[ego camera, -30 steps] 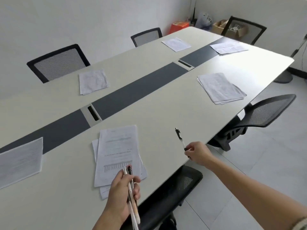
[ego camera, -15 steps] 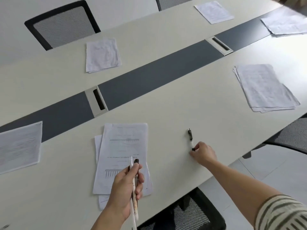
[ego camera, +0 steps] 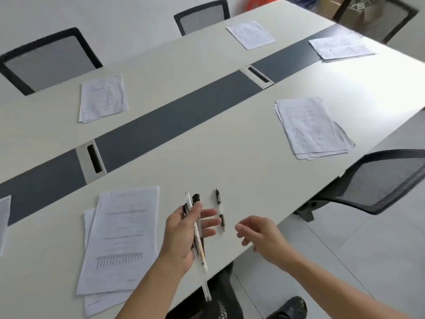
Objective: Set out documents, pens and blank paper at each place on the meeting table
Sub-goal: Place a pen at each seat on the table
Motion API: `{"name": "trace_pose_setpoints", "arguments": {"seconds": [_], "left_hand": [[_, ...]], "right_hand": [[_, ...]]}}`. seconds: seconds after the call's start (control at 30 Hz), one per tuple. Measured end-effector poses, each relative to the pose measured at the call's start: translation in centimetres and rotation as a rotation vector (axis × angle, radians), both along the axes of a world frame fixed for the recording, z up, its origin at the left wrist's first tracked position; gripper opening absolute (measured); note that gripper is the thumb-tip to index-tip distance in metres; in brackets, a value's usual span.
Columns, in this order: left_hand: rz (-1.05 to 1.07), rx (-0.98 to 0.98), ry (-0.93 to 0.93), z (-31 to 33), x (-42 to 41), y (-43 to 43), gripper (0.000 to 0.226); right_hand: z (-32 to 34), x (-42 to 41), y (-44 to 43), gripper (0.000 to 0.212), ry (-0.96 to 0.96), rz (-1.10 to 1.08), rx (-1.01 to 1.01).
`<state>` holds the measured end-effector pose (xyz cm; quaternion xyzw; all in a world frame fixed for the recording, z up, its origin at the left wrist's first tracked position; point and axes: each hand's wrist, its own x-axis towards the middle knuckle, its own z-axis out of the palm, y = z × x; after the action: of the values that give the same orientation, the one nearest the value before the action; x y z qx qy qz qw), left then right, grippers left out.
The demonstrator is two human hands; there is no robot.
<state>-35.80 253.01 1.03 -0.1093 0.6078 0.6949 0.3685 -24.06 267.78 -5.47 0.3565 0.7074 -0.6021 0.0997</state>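
A printed document stack [ego camera: 122, 238] lies at the near place on the pale meeting table [ego camera: 241, 162]. To its right a black-and-clear pen [ego camera: 220, 209] rests alone on the table. My left hand [ego camera: 184, 236] holds a bundle of pens [ego camera: 199, 236] upright, its other fingers spread toward the lying pen. My right hand [ego camera: 257, 233] hovers just right of that pen, fingers apart and holding nothing. More paper stacks sit at the right place [ego camera: 310, 127], across the table [ego camera: 102, 97], at the far side [ego camera: 250, 34] and at the far end [ego camera: 340, 48].
A dark strip [ego camera: 172, 120] with two cable slots runs down the table's middle. Black mesh chairs stand at the right [ego camera: 372, 183], across [ego camera: 48, 58] and farther back [ego camera: 202, 16]. Another sheet [ego camera: 3, 222] shows at the left edge. My shoe [ego camera: 289, 307] is on the floor.
My right hand let go of the pen, which now lies on the table, and drew back toward me. My left hand with the pens moved right, beside that pen.
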Motion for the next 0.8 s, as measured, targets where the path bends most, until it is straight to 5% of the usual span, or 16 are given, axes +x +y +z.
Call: {"name": "trace_pose_setpoints", "arguments": {"seconds": [0.3,0.57,0.8], "left_hand": [[-0.019,0.126,-0.071,0.2,12.7,17.3,0.009],[0.01,-0.01,0.091,0.1,17.9,28.4,0.02],[0.062,-0.078,0.184,-1.8,13.9,37.0,0.023]], "right_hand": [[5.3,14.1,9.7,0.018,0.187,-0.099,-0.418],[6.0,20.2,18.4,0.037,0.14,-0.151,-0.38],[5.3,18.8,26.3,0.011,0.176,-0.184,-0.241]]}}
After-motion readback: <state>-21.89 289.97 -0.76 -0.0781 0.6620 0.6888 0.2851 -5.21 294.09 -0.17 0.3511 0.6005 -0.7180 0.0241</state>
